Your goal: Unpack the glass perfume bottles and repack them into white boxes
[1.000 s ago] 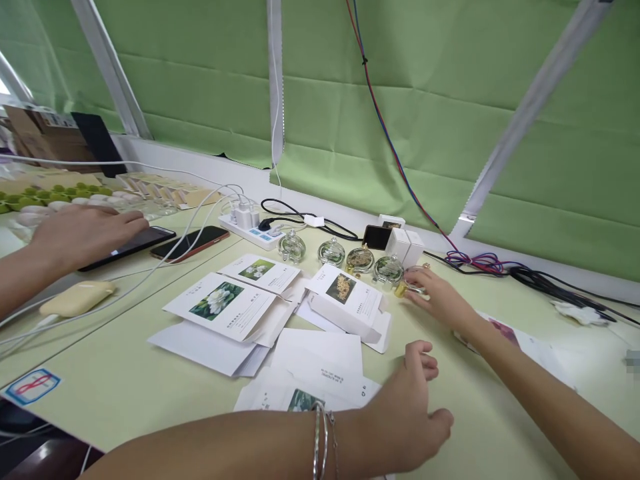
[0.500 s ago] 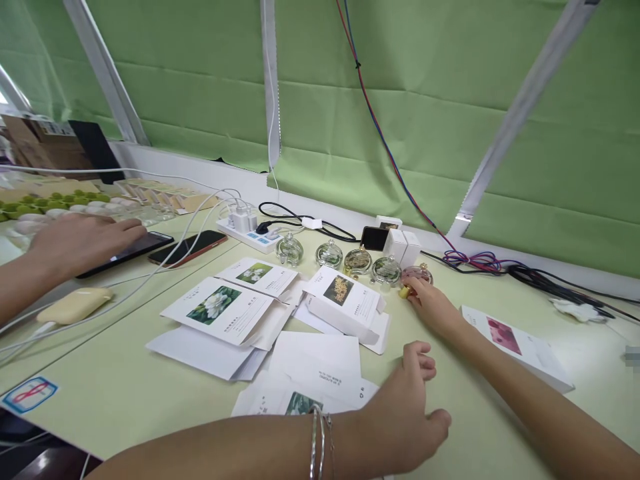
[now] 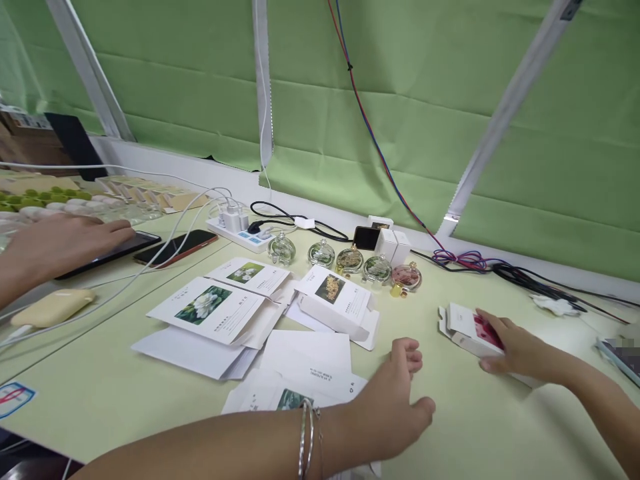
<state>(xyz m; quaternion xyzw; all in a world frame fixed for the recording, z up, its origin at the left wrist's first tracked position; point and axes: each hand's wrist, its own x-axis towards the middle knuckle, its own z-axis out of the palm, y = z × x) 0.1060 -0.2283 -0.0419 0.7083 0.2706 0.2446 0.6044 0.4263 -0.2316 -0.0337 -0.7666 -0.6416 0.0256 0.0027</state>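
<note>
My right hand [image 3: 510, 347] is closed around a white carton [image 3: 467, 327] with a pink flower picture, its end flap open toward the left. My left hand [image 3: 387, 400], with bracelets at the wrist, hovers over the table, empty, thumb apart from the loosely bent fingers. Below its forearm lie flat white cartons [image 3: 307, 350]. A pink round glass bottle [image 3: 407, 277] stands at the right end of a row of similar bottles [image 3: 320, 253], with small yellow and clear pieces at its foot. In front of the row lies a white carton with a yellow flower picture [image 3: 337, 297].
White cartons with white flower pictures [image 3: 240, 317] lie left of centre. Another person's hand [image 3: 75, 247] rests on a dark device at far left. A red-edged phone [image 3: 175, 247], a power strip [image 3: 237, 233], a yellow case [image 3: 53, 310] and cable bundles [image 3: 525, 283] are around.
My right hand has let go of the small piece by the pink bottle, moved right and gripped the pink-flower carton, which is now turned. My left hand has barely moved.
</note>
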